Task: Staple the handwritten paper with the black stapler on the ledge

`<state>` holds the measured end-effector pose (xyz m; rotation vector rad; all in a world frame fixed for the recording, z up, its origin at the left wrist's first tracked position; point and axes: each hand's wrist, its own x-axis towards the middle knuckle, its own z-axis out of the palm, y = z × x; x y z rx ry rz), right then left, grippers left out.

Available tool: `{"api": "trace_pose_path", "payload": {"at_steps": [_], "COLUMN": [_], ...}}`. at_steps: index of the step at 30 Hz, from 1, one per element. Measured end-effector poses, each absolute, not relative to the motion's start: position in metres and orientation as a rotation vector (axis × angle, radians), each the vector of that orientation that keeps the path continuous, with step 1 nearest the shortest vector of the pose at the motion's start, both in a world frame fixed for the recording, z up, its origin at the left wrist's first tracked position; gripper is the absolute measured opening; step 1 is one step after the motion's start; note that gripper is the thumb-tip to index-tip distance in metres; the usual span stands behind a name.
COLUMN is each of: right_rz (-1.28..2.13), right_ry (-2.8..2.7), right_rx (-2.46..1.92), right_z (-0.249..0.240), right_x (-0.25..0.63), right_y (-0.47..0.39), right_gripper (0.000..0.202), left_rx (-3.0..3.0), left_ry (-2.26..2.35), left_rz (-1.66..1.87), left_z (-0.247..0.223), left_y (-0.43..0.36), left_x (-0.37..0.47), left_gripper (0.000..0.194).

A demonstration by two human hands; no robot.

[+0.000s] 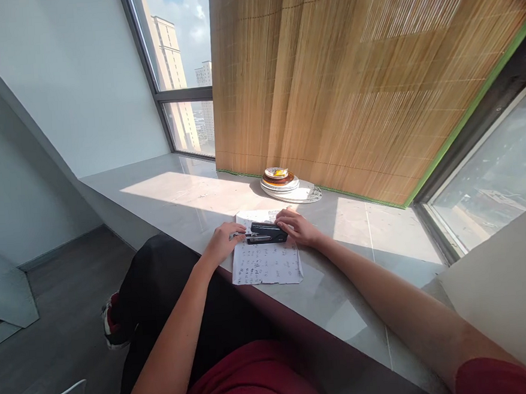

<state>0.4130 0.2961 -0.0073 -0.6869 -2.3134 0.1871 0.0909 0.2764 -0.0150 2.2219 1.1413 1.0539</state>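
A black stapler-like device [269,232] lies across a sheet of paper [268,265] covered in handwriting, on the window ledge. My left hand [225,241] is at the device's left end, its fingers closed on a thin metallic part there. From the right, my right hand [295,226] grips the device's black body, with the fingers over its right end. The paper's upper part is partly hidden by the device and my hands.
Behind the paper, a stack of plates [280,184] stands on the pale ledge [176,185]. A bamboo blind [328,96] hangs along the window behind it. The ledge's front edge runs beside my legs.
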Motion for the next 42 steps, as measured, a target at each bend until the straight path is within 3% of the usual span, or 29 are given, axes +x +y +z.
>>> {"api": "trace_pose_path", "payload": {"at_steps": [11,23,33,39,42], "right_rz": [0.228,0.205,0.513,0.503,0.538], "right_ry": [-2.359,-2.474,-2.192,-2.159,-2.202], "right_rx": [-0.712,-0.730,-0.636,-0.552,-0.555], "right_z": [-0.005,-0.003,0.001,0.005,0.003], "right_x": [0.413,0.414,0.372,0.364,0.367], "right_y": [0.295,0.292,0.275,0.265,0.270], "right_gripper": [0.048,0.038,0.039,0.039,0.042], "left_rx": [2.177,2.248,2.326,2.363,2.374], "left_ry": [1.142,1.025,0.998,0.924,1.031], "left_rz": [1.041,1.065,1.167,1.126,1.066], "left_z": [-0.015,-0.010,-0.002,-0.001,-0.005], "left_y": [0.275,0.274,0.262,0.262,0.265], "left_x": [0.090,0.062,0.085,0.106,0.106], "left_gripper": [0.021,0.023,0.025,0.024,0.034]}}
